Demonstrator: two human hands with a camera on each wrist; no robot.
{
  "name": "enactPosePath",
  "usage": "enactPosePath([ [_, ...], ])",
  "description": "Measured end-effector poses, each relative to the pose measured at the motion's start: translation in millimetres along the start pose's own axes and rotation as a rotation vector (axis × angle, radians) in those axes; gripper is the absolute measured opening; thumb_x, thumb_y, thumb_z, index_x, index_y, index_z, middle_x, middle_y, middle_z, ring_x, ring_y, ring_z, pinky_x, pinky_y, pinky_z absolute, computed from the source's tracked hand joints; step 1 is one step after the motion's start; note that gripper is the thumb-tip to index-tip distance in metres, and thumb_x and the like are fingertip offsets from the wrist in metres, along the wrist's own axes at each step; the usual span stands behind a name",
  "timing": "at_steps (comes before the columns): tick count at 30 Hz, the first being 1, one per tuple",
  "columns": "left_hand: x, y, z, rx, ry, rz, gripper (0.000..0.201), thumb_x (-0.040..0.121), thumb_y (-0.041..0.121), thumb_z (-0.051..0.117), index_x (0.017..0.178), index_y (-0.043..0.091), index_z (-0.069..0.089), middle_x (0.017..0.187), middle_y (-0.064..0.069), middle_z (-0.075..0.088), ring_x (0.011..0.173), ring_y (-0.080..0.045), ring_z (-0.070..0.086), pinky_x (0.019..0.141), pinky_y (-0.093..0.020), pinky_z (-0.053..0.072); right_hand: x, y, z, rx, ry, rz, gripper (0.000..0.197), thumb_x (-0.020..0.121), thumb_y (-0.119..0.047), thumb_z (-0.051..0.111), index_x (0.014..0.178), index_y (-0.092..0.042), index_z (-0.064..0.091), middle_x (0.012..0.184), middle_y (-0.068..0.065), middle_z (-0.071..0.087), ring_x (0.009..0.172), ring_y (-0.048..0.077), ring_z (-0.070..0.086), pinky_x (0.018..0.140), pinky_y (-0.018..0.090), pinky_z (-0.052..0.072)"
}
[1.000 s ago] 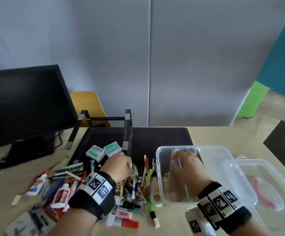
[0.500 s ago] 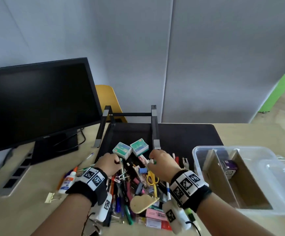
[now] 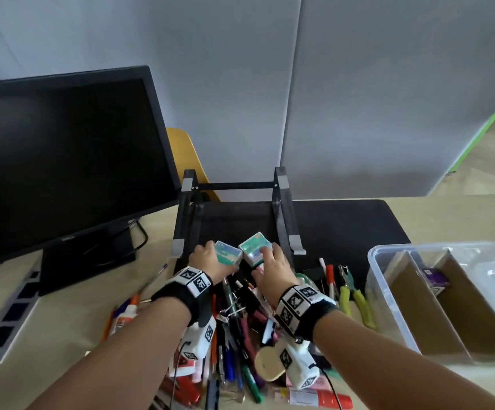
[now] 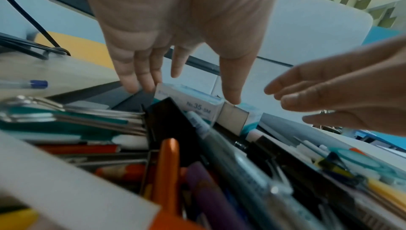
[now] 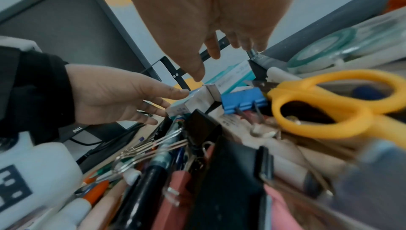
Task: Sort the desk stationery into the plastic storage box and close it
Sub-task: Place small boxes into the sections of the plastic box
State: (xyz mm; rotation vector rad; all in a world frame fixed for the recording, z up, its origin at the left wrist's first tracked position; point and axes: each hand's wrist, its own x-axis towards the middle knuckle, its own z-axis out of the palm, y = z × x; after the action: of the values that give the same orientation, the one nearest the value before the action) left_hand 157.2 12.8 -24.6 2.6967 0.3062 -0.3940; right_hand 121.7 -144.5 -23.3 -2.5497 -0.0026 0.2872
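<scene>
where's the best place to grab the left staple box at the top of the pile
Probably from above, thumb and fingers across the two long sides of the left staple box. It lies flat with its broad face up on the pens; the left hand is already spread over it. Its right end nearly meets the second box, so avoid that end.

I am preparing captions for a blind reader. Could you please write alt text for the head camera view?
Two hands reach over a pile of pens and clips: the left hand on one small green box, the right hand on a second green box. A black monitor stands left; an open plastic storage box with cardboard dividers sits right.
</scene>
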Motion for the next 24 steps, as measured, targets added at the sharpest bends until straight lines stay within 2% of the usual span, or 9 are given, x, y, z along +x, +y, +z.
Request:
enactPosePath([
  [3, 10, 1, 11, 0.026, -0.02, -0.027, 0.106, 0.062, 0.064, 0.075, 0.139, 0.006, 0.029, 0.134, -0.015, 0.047, 0.121, -0.032, 0.049, 0.099, -0.038, 0.044, 18, -4, 4, 0.002, -0.015, 0.047, 0.058, 0.088, -0.015, 0.053, 0.14, -0.011, 0.028, 0.154, 0.013, 0.01, 0.143, 0.027, 0.015, 0.114, 0.034, 0.023],
  [5, 14, 1, 17, 0.057, -0.027, -0.059, 0.113, 0.061, 0.063, 0.076, 0.142, 0.003, 0.026, 0.135, -0.015, 0.047, 0.124, -0.032, 0.048, 0.101, -0.039, 0.043, 29, -4, 8, 0.025, -0.009, 0.084, 0.054, 0.086, -0.015, 0.055, 0.136, -0.01, 0.034, 0.15, 0.012, 0.017, 0.14, 0.026, 0.02, 0.111, 0.032, 0.027],
  [7, 17, 0, 20, 0.06, 0.022, -0.064, 0.097, 0.06, 0.061, 0.076, 0.129, 0.003, 0.04, 0.127, -0.014, 0.052, 0.117, -0.03, 0.052, 0.095, -0.038, 0.046, 38, -3, 14, 0.046, 0.032, 0.1, 0.048, 0.086, -0.022, 0.057, 0.128, -0.008, 0.04, 0.141, 0.01, 0.03, 0.133, 0.026, 0.03, 0.106, 0.032, 0.033],
  [9, 18, -2, 19, 0.007, 0.064, -0.058, 0.086, 0.062, 0.061, 0.074, 0.12, 0.003, 0.046, 0.121, -0.013, 0.053, 0.112, -0.03, 0.054, 0.09, -0.036, 0.047, 43, -3, 19, 0.063, 0.087, 0.113, 0.05, 0.086, -0.028, 0.059, 0.127, -0.007, 0.038, 0.134, 0.009, 0.036, 0.127, 0.027, 0.037, 0.1, 0.032, 0.036],
  [11, 17, -5, 18, -0.042, 0.108, -0.047, 0.083, 0.064, 0.059, 0.073, 0.118, 0.003, 0.046, 0.12, -0.014, 0.052, 0.111, -0.031, 0.053, 0.088, -0.036, 0.047, 47, -3, 20, 0.067, 0.118, 0.125, 0.057, 0.084, -0.029, 0.064, 0.129, -0.009, 0.035, 0.132, 0.009, 0.038, 0.124, 0.026, 0.04, 0.098, 0.033, 0.038],
  [15, 9, -10, 15, -0.097, 0.18, -0.049, 0.079, 0.066, 0.053, 0.074, 0.118, 0.002, 0.042, 0.12, -0.016, 0.051, 0.11, -0.032, 0.053, 0.087, -0.035, 0.045, 55, -6, 19, 0.063, 0.066, 0.158, 0.071, 0.083, -0.039, 0.065, 0.136, -0.012, 0.028, 0.133, 0.01, 0.037, 0.123, 0.029, 0.041, 0.098, 0.038, 0.039],
  [17, 4, -12, 16, -0.13, 0.184, -0.059, 0.079, 0.066, 0.051, 0.074, 0.118, 0.002, 0.042, 0.12, -0.016, 0.052, 0.11, -0.032, 0.054, 0.085, -0.035, 0.046, 57, -10, 18, 0.077, 0.046, 0.184, 0.07, 0.085, -0.041, 0.061, 0.137, -0.013, 0.026, 0.134, 0.011, 0.035, 0.123, 0.032, 0.039, 0.097, 0.04, 0.039],
  [21, -8, -13, 15, -0.159, 0.199, -0.059, 0.076, 0.066, 0.049, 0.075, 0.116, 0.002, 0.042, 0.118, -0.015, 0.053, 0.109, -0.033, 0.055, 0.085, -0.036, 0.047, 55, -23, 17, 0.122, 0.085, 0.212, 0.064, 0.086, -0.03, 0.06, 0.136, -0.017, 0.024, 0.134, 0.012, 0.033, 0.122, 0.032, 0.038, 0.096, 0.041, 0.04],
  [24, -16, -10, 9, -0.196, 0.197, -0.073, 0.075, 0.066, 0.043, 0.078, 0.117, 0.002, 0.041, 0.12, -0.016, 0.053, 0.11, -0.033, 0.054, 0.085, -0.036, 0.047, 50, -35, 9, 0.209, 0.12, 0.196, 0.067, 0.085, -0.036, 0.062, 0.137, -0.018, 0.023, 0.132, 0.011, 0.034, 0.123, 0.032, 0.04, 0.097, 0.042, 0.04],
])
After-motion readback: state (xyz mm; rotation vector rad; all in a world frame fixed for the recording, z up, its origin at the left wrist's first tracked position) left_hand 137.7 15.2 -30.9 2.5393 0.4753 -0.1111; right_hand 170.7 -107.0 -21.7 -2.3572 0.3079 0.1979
